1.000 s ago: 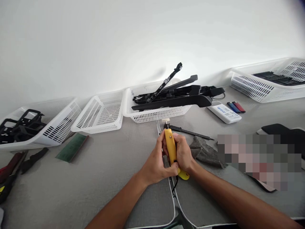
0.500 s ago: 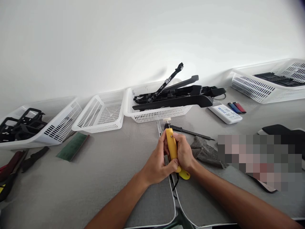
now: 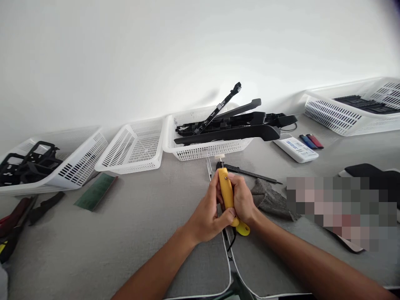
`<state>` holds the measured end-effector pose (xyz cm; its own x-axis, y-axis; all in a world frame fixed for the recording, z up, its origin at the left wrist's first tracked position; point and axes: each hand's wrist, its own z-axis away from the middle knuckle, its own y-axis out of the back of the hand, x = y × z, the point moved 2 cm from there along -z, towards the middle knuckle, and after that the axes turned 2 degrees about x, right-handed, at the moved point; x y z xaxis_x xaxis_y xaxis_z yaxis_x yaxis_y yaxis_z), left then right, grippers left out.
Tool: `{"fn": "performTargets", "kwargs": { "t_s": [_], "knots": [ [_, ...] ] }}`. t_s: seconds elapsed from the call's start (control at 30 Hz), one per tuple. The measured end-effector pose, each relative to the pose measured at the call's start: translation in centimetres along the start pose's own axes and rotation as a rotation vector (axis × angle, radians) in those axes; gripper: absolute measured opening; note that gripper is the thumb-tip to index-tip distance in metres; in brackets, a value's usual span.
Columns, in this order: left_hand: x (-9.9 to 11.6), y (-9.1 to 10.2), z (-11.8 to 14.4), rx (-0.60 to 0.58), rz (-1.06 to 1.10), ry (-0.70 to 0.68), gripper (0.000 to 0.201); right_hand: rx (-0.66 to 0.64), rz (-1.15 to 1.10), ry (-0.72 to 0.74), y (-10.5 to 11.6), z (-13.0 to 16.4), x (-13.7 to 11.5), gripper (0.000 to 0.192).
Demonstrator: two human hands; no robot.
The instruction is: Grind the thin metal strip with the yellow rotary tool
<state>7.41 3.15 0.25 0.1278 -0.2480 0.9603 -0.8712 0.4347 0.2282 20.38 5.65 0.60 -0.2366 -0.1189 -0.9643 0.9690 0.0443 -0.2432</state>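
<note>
tool (image 3: 226, 188) seemingly between both hands' grip

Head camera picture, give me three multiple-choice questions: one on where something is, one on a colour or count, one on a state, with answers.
1. Where does the grey cloth lie?
A. in a basket
B. on the table just right of the right hand
C. under the green board

2. What colour is the tool held in the hands?
A. yellow
B. red
C. white

3. How is the white basket second from the left?
A. piled with black parts
B. turned upside down
C. upright, nothing seen in it

Answers:
1 B, the cloth lies on the grey table beside that hand.
2 A, the handle between the left hand and the right hand is yellow.
3 C, only its slotted floor shows, while the next basket holds black parts.
</note>
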Motion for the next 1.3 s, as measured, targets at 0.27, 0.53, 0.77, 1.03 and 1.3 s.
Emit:
{"fn": "performTargets", "kwargs": {
  "t_s": [0.27,0.53,0.77,1.03,1.3],
  "knots": [
    [0.0,0.0,-0.2,-0.006,0.011,0.008,0.122,0.034,-0.018,-0.032,-0.1,0.2,-0.2,0.054],
    [0.1,-0.1,-0.1,0.005,0.045,-0.008,0.105,0.017,-0.021,-0.007,-0.3,0.2,-0.5,0.050],
    [0.2,-0.1,-0.2,0.000,0.069,0.012,0.113,0.028,-0.010,-0.014,-0.3,0.2,-0.8,0.049],
    [0.6,0.0,-0.2,-0.013,0.106,0.022,0.111,-0.013,-0.004,0.001,-0.6,0.4,-1.4,0.046],
    [0.7,0.1,-0.3,-0.008,0.099,0.020,0.115,0.016,-0.016,-0.023,-0.4,0.3,-1.0,0.045]
  ]
}}
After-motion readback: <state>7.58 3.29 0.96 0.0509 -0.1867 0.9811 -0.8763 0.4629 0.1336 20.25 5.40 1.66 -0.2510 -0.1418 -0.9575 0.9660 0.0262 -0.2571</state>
